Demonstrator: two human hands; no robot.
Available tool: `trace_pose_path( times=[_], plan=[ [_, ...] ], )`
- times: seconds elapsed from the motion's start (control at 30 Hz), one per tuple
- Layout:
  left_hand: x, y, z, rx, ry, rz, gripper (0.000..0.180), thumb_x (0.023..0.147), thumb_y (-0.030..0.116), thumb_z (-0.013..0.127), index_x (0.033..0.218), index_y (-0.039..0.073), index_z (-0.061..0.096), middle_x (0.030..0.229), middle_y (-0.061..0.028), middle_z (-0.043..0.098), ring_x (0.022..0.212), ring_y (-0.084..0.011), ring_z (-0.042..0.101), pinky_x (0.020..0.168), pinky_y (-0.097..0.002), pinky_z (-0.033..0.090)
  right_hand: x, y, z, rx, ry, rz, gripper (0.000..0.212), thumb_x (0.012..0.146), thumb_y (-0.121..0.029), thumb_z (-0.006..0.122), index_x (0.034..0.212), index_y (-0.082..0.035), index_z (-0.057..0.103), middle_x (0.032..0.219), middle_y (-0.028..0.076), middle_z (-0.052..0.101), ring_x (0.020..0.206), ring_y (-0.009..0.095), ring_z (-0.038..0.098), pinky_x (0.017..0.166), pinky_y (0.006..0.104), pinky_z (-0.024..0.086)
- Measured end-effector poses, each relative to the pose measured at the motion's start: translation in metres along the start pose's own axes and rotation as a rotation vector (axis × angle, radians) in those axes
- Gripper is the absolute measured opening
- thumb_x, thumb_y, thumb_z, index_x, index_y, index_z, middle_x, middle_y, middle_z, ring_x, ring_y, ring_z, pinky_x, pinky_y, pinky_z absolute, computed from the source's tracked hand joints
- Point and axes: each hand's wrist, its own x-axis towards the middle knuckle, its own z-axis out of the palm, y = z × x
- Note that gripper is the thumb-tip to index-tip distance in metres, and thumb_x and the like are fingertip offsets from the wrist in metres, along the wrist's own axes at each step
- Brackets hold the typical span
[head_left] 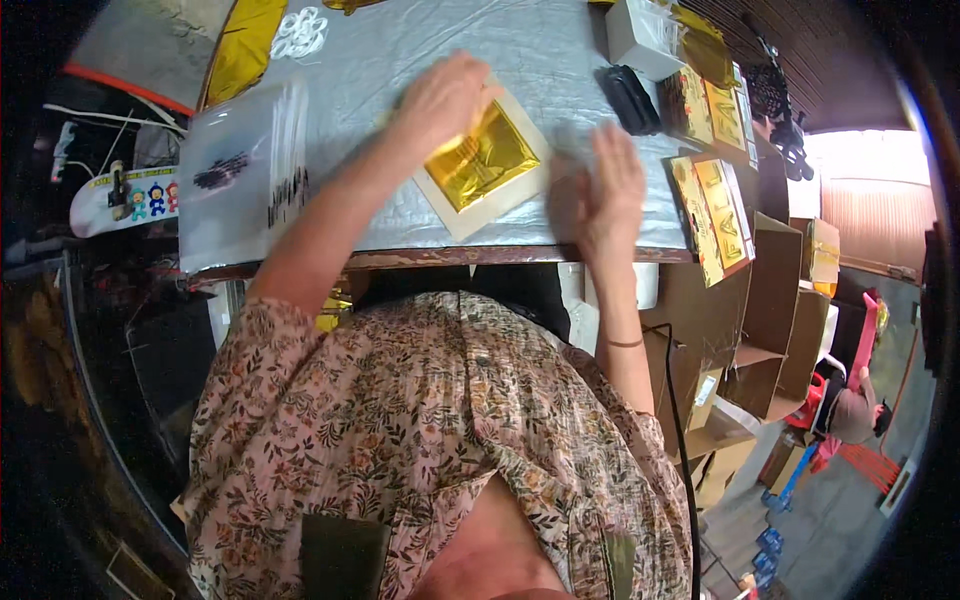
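A shiny gold foil packet (487, 165) lies on a beige square card (455, 215) on the silvery-covered table (370, 225). My left hand (445, 100) is over the upper left side of the packet, its fingers curled and pressed together. What those fingers hold, if anything, is hidden beneath the hand. To the right of the card, my right hand (613, 195) is raised near the table's front edge. Its fingers are stretched upward and nothing shows in it. The thumb is slightly blurred.
Clear plastic bags (235, 165) lie at the left, with white loops (299, 35) behind them. At the right are a black case (631, 100), a white box (645, 38) and printed yellow-red packages (712, 215). Cardboard boxes (765, 300) stand beside the table. A person (855, 405) is farther right.
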Motion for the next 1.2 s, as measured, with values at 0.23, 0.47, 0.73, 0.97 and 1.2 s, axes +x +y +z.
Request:
trace_pose_path(
  times=[0.23,0.47,0.73,0.97,1.2],
  plan=[
    [0.059,-0.043,-0.013,0.0,0.185,0.074,0.051,0.082,0.048,0.078,0.11,0.006,0.072,0.109,-0.0196,0.07,0.102,-0.0409,0.067,0.089,-0.0479,0.054,-0.004,-0.032,0.025,-0.017,-0.222,0.011,0.034,0.103,-0.026,0.059,0.134,-0.015,0.066,0.152,0.011,0.053,0.147,0.038,0.04,0.122,0.0591,0.02],
    [0.044,-0.047,-0.009,-0.085,0.325,-0.01,0.053,0.073,0.049,0.084,0.101,0.005,0.078,0.104,-0.02,0.076,0.097,-0.0392,0.072,0.086,-0.0497,0.057,-0.004,-0.029,0.031,0.006,-0.192,0.038,0.03,0.098,-0.023,0.066,0.127,-0.016,0.072,0.152,0.012,0.053,0.147,0.039,0.039,0.121,0.0593,0.023],
    [0.046,-0.068,-0.031,-0.327,-0.111,-0.154,0.05,0.078,0.048,0.084,0.104,0.006,0.074,0.097,-0.0081,0.072,0.084,-0.0238,0.069,0.072,-0.0392,0.054,0.001,-0.014,0.033,0.073,-0.215,0.019,0.036,0.095,-0.016,0.07,0.131,-0.016,0.07,0.153,0.015,0.051,0.147,0.038,0.039,0.121,0.0575,0.024],
    [-0.014,-0.083,-0.025,-1.512,-0.086,0.073,0.023,0.104,0.024,0.063,0.117,0.005,0.063,0.106,0.0001,0.069,0.095,-0.0096,0.068,0.082,-0.0269,0.056,0.025,-0.026,0.023,0.78,0.165,0.401,0.068,0.093,-0.017,0.075,0.147,0.01,0.044,0.151,0.022,0.05,0.136,0.027,0.052,0.114,0.037,0.041],
    [-0.058,-0.066,-0.02,-1.602,0.069,0.07,0.028,0.106,0.024,0.06,0.126,0.005,0.061,0.116,-0.0042,0.068,0.111,-0.0121,0.066,0.096,-0.0291,0.053,0.07,-0.011,0.035,1.371,-0.071,0.695,0.036,0.097,-0.028,0.073,0.12,0.0,0.072,0.093,0.002,0.071,0.07,0.005,0.056,0.058,0.0205,0.039]
  ],
)
